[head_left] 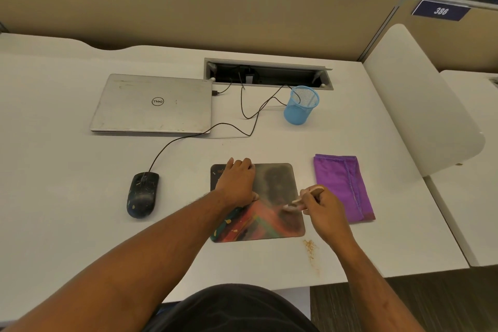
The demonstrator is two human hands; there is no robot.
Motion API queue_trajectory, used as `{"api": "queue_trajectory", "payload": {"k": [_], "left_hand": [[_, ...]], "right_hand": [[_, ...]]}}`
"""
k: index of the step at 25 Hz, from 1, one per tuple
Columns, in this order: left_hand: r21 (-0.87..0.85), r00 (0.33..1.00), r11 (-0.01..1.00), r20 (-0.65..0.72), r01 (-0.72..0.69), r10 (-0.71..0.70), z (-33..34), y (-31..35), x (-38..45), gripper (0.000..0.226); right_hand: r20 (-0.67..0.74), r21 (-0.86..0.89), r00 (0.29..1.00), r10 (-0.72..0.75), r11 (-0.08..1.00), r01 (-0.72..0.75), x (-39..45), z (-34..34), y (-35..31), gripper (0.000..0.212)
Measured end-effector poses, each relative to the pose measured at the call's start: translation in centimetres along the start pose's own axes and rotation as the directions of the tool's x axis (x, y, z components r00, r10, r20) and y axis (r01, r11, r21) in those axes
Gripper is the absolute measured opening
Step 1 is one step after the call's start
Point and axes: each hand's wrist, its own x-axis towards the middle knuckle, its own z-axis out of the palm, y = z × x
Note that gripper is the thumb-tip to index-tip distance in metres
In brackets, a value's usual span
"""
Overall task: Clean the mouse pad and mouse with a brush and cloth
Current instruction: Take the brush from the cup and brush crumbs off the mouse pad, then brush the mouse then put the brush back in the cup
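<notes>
A dusty, colourful mouse pad (275, 188) lies on the white desk (67, 170) in front of me. My left hand (238, 182) lies flat on the pad's upper left part, pressing it down. My right hand (322, 209) grips a small wooden-handled brush (301, 199), whose bristles touch the pad's right side. A black wired mouse (143, 194), speckled with dirt, sits to the left of the pad. A folded purple cloth (343, 186) lies to the right of the pad.
A closed silver laptop (153, 104) lies at the back left, with cables running to an open cable tray (266, 74). A blue mesh pen cup (301, 105) stands behind the pad. Brown crumbs (310, 246) lie near the pad's front right corner. A white divider (420, 100) bounds the right.
</notes>
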Motion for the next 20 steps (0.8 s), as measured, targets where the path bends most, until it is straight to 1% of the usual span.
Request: {"api": "queue_trajectory", "payload": {"k": [2,4,6,8,11,14,18,20], "left_hand": [[-0.01,1.0,1.0,-0.012,0.004,-0.004,0.0,0.0,-0.1,0.082],[-0.016,1.0,1.0,-0.019,0.009,-0.009,0.2,0.0,-0.2,0.082],[-0.02,1.0,1.0,-0.028,0.013,-0.013,0.2,0.0,-0.2,0.081],[-0.035,0.999,0.999,-0.035,0.011,-0.013,0.2,0.0,-0.2,0.08],[-0.111,0.999,0.994,-0.048,0.011,-0.016,0.2,-0.3,-0.5,0.078],[-0.218,0.997,0.975,-0.064,0.037,-0.052,-0.2,-1.4,-1.4,0.074],[-0.296,0.99,0.952,-0.094,0.078,-0.11,-0.9,-4.4,-3.7,0.072],[-0.329,0.981,0.938,-0.116,0.113,-0.158,-1.3,-6.2,-5.4,0.077]], "right_hand": [[-0.039,0.116,0.998,0.051,0.992,-0.047,0.5,0.4,0.0,0.019],[-0.061,0.273,0.989,0.135,0.955,-0.113,1.1,0.5,0.0,0.02],[-0.055,0.387,0.976,0.212,0.905,-0.175,1.8,0.3,0.0,0.025],[-0.024,0.457,0.965,0.26,0.862,-0.22,2.4,0.3,-0.3,0.028],[0.045,0.53,0.956,0.289,0.805,-0.268,3.1,0.9,-0.8,0.024],[0.12,0.571,0.951,0.284,0.764,-0.3,3.6,2.1,-1.7,0.02],[0.212,0.562,0.943,0.256,0.757,-0.332,4.3,4.7,-3.1,0.023],[0.248,0.545,0.942,0.226,0.772,-0.328,4.5,6.4,-4.2,0.024]]}}
